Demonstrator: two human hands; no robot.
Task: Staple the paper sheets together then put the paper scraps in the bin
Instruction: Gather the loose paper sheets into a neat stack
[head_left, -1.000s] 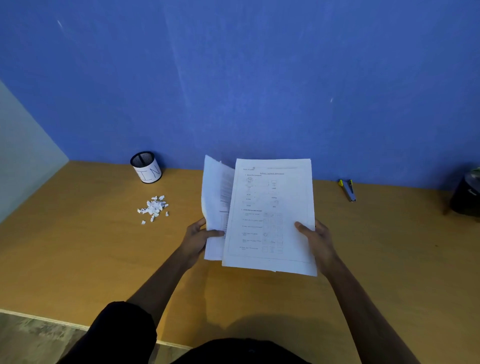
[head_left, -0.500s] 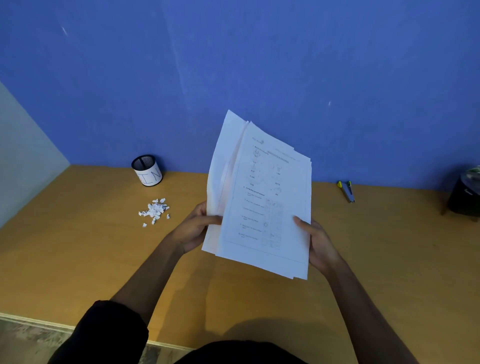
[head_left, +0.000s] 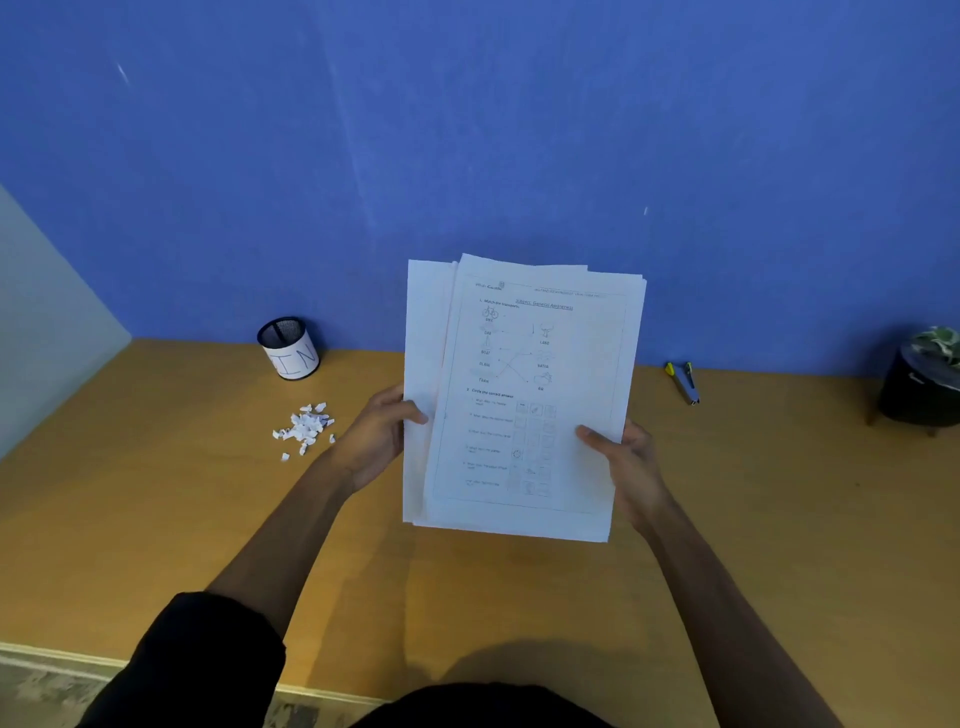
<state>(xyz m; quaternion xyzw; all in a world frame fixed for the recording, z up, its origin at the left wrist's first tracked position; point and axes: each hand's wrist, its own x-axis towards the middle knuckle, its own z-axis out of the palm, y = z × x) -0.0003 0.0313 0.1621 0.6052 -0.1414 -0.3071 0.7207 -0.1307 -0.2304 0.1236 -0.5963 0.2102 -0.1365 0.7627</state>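
Both hands hold a stack of printed paper sheets (head_left: 524, 395) upright above the wooden table (head_left: 156, 509). My left hand (head_left: 376, 439) grips the stack's left edge with the thumb on the front. My right hand (head_left: 626, 460) grips the right edge the same way. The sheets' top edges are slightly uneven. A pile of white paper scraps (head_left: 305, 427) lies on the table to the left. Behind it stands a small black mesh bin (head_left: 289, 347) with a white label. A stapler (head_left: 684, 382) with yellow tips lies at the back right, near the wall.
A blue wall (head_left: 467, 156) runs along the table's far edge. A dark pot with a plant (head_left: 922, 384) stands at the far right. A pale panel (head_left: 47, 332) closes the left side. The table's front edge runs along the bottom left.
The stack was tilted with its sheets fanned apart; now it is squared up and held straighter, with both hands on its edges. The left-hand sheets have closed in against the rest.
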